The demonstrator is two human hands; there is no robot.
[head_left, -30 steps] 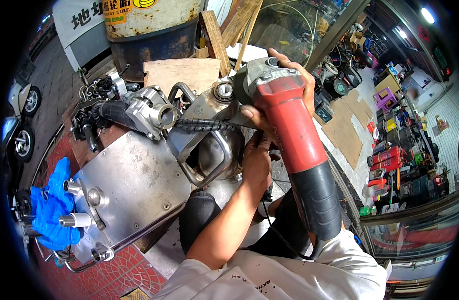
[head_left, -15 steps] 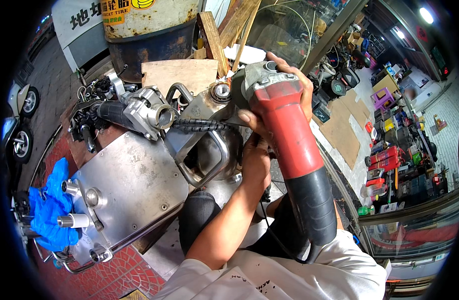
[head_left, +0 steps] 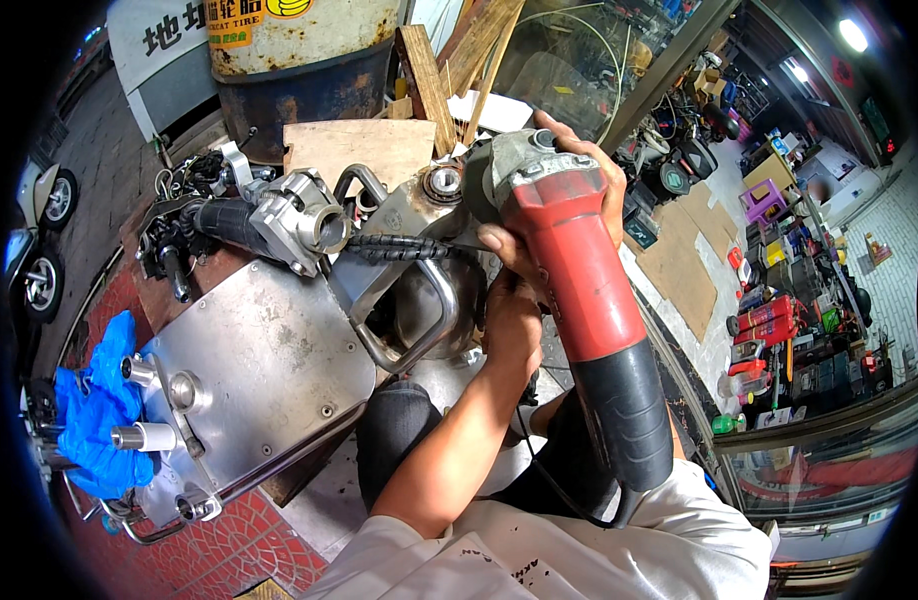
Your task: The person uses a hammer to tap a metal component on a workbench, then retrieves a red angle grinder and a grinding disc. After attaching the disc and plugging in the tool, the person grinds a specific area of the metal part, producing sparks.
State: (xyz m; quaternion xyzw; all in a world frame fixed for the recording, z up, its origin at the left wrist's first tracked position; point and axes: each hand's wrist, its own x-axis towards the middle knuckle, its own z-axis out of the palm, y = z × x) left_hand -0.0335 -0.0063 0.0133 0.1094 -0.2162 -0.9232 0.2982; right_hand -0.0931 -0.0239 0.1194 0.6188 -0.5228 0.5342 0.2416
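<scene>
A red and black angle grinder (head_left: 589,270) with a grey metal head stands tilted in front of me. My right hand (head_left: 611,190) is wrapped around its head end, fingers over the far side and thumb at its left. Just below the thumb is my left hand (head_left: 514,310), its fingers curled and partly hidden by the grinder; what they hold is out of sight. Left of both hands is a metal assembly with a bent tubular handle (head_left: 444,310), a round threaded collar (head_left: 442,182) and a black spiral-wrapped cable (head_left: 404,250).
A flat metal panel (head_left: 264,350) with screws and tube stubs spreads to the left, blue plastic (head_left: 99,420) at its end. A clamp-like metal fitting (head_left: 309,225), a rusty drum (head_left: 309,90) and wood strips (head_left: 429,90) stand beyond. Shelved tools (head_left: 779,340) lie right.
The grinder's head has dropped very slightly, and both hands keep nearly the same place. Otherwise the scene looks the same.
</scene>
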